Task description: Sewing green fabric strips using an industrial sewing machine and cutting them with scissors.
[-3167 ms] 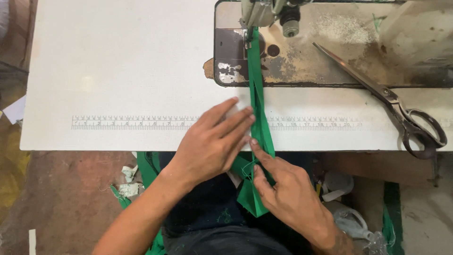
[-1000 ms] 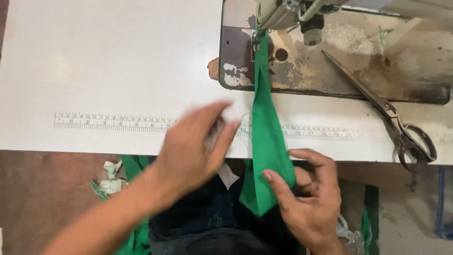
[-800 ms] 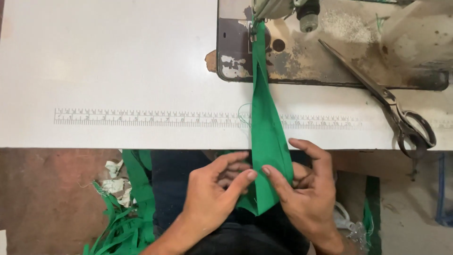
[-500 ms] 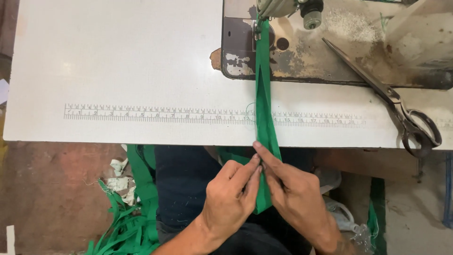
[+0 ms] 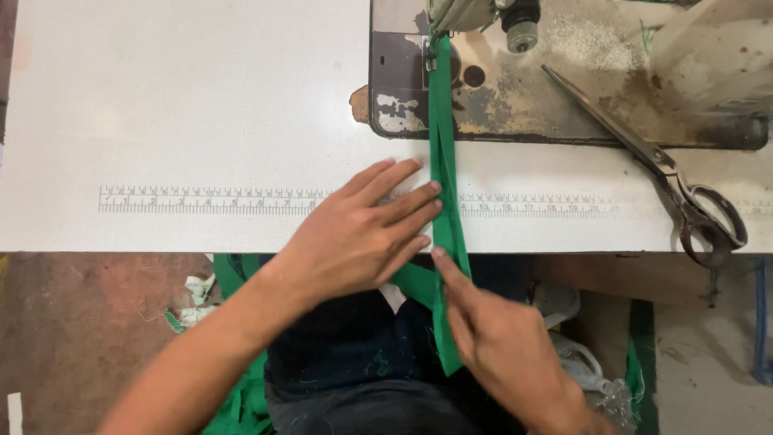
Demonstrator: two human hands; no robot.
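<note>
As we look down from above, a white worktop (image 5: 185, 105) fills most of the view, smooth, with a printed ruler strip (image 5: 209, 200) near its front edge. At top right sits a worn, rusty metal sewing machine bed (image 5: 564, 105), with long steel scissors (image 5: 652, 161) lying diagonally. A narrow green fabric strip (image 5: 443, 177), soft and folded, runs lengthwise from the needle toward us, off the worktop's edge. Our left hand (image 5: 354, 234) lies flat, fingers spread, pressing its left side; our right hand (image 5: 499, 346), nearer us, touches it with an extended forefinger, gripping nothing.
</note>
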